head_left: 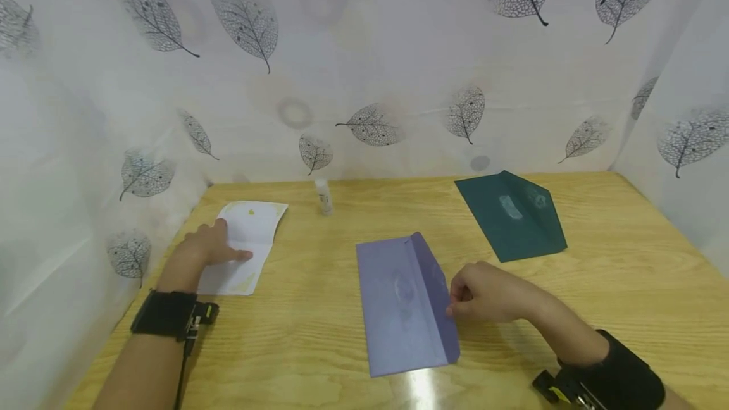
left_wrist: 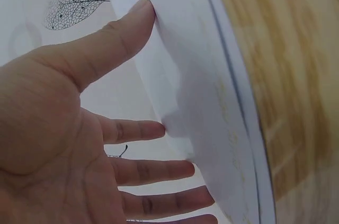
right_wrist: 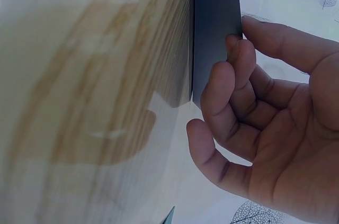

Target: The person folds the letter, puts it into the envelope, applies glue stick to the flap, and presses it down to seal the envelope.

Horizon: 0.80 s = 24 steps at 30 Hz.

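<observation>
Folded white paper with yellow corner decoration [head_left: 256, 226] lies at the left of the table. My left hand [head_left: 212, 247] rests on its left side, fingers and thumb spread; the left wrist view shows the straight fingertips along the paper's edge. A purple envelope [head_left: 387, 309] lies near the middle with its flap [head_left: 441, 296] partly raised on the right side. With thumb and curled forefinger, my right hand [head_left: 492, 293] pinches that flap's edge. In the right wrist view the flap [right_wrist: 214, 17] stands up between thumb and fingers, and the other fingers hang curled.
A dark green envelope [head_left: 507, 214] with its flap to the right lies at the back right. A small white tube [head_left: 323, 197] stands at the back. The wooden table [head_left: 307, 347] is bounded by leaf-patterned curtains [head_left: 398, 68] at the back and sides.
</observation>
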Each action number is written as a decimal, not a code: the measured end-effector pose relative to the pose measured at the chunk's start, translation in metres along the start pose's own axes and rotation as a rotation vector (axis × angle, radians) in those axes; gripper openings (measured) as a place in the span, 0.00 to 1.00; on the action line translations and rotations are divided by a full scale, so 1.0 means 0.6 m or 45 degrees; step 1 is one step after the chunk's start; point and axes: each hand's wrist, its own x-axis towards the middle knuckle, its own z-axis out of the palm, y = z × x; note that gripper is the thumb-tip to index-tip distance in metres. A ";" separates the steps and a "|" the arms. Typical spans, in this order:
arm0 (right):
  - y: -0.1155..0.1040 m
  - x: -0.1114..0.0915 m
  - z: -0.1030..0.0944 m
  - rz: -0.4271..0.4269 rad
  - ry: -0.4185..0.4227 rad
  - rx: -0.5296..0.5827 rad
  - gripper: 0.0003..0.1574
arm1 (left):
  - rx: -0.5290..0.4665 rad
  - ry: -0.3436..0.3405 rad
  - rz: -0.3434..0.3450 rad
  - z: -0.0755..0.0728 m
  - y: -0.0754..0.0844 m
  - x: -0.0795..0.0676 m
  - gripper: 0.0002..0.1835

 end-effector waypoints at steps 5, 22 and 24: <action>-0.002 0.000 -0.001 -0.003 0.003 -0.004 0.14 | -0.029 0.008 -0.032 -0.002 0.001 -0.002 0.58; -0.002 -0.004 -0.004 0.004 0.005 -0.013 0.13 | -0.181 0.127 -0.170 -0.001 0.004 -0.001 0.81; -0.003 -0.003 -0.005 0.005 0.002 -0.014 0.13 | -0.160 0.132 -0.191 -0.001 0.000 0.001 0.78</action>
